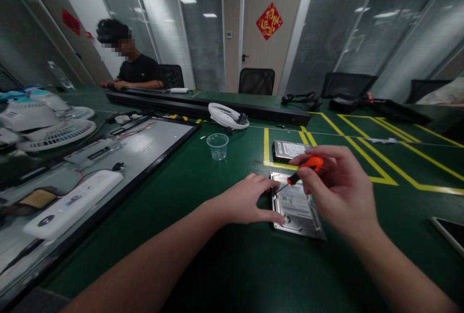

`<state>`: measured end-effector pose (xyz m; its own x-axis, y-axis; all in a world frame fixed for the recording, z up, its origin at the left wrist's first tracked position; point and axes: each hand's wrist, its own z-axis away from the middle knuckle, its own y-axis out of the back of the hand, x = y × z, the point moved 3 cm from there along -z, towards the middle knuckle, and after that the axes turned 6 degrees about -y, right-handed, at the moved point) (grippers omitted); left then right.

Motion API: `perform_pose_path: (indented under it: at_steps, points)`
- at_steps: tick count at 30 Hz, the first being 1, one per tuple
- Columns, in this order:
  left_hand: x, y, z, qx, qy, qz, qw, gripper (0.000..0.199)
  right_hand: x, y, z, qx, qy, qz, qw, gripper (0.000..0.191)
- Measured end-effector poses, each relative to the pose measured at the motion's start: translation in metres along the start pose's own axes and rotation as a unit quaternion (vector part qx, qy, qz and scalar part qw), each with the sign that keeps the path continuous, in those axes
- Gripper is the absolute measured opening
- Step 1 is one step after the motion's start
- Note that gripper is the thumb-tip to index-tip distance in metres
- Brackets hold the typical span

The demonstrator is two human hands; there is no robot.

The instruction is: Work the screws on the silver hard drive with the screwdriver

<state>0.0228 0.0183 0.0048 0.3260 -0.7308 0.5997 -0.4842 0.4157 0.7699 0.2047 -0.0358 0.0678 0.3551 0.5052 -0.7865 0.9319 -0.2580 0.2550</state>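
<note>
A silver hard drive (295, 209) lies flat on the green table in front of me. My left hand (250, 199) rests on its left side, thumb and fingers spread apart. An orange and black screwdriver (308, 168) is pinched in my right hand (339, 190). It slants down to the left, and its thin shaft reaches the drive's upper left edge near my left fingertips. Whether the tip sits in a screw is too small to tell. Just behind lies a second hard drive (286, 149), partly hidden by my right hand.
A clear plastic cup (217, 148) stands left of the drives. To the left lies a large panel (159, 134) bearing a white power strip (72, 204). White fan parts (228, 116) and a long black bar (268, 112) lie behind. A phone (449, 231) is at right. Another person (141, 69) sits across.
</note>
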Motion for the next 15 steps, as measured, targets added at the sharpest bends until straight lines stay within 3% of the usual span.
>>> perform_pose_path:
  at_steps: [7,15]
  points:
    - [-0.0009,-0.0001,0.0006,0.0,-0.004,-0.006,1.0,0.086,0.0051,-0.0001,0.0002,-0.052,-0.018,-0.025,0.998,0.032]
    - [-0.0004,-0.0006,-0.0001,0.003,-0.006,-0.003,1.0,0.086,0.0026,-0.0003,-0.0005,0.011,-0.018,-0.013,1.0,0.019]
